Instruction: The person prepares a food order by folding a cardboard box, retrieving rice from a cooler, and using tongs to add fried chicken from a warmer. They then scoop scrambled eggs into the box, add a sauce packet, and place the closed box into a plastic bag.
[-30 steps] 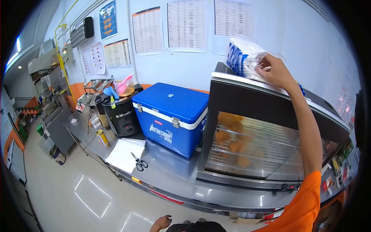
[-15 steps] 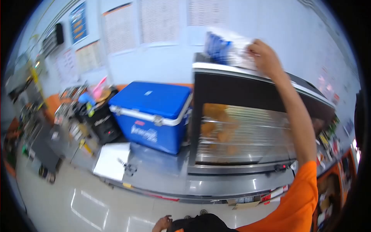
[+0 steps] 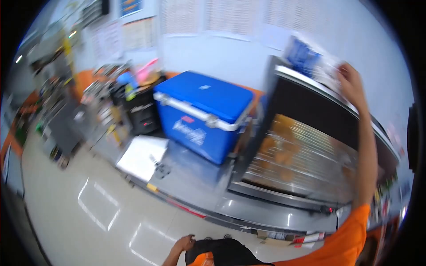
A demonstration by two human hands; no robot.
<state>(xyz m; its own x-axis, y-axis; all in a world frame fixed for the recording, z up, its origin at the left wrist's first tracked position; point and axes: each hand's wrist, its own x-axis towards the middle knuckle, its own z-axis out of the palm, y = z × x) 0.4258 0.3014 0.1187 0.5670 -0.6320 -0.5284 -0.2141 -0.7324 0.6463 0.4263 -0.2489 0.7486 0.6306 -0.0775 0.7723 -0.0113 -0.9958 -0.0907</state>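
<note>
My right hand [image 3: 349, 80] is raised at the upper right, its fingers closed on the edge of a white plastic bag [image 3: 327, 71]. Blue packets [image 3: 302, 56] lie beside the bag, on top of a glass-fronted display warmer [image 3: 317, 99]. Behind the glass, orange-brown food [image 3: 282, 148] shows on wire racks. Low in the view, my left hand [image 3: 185, 242] hangs near the black apron, over the floor; its fingers look curled, and it is too small to tell whether they hold anything.
A blue cooler box [image 3: 199, 119] stands on the steel counter [image 3: 191, 170], left of the warmer. White paper [image 3: 143, 156] with a dark object lies at the counter's front edge. Further left are a black container [image 3: 141, 111] with utensils and a grey floor [image 3: 57, 177]. Sheets hang on the wall.
The view has turned and tilted, so the cooler and warmer appear further right. My right hand remains at the white bag. My left hand shows slightly higher, with more of its forearm visible.
</note>
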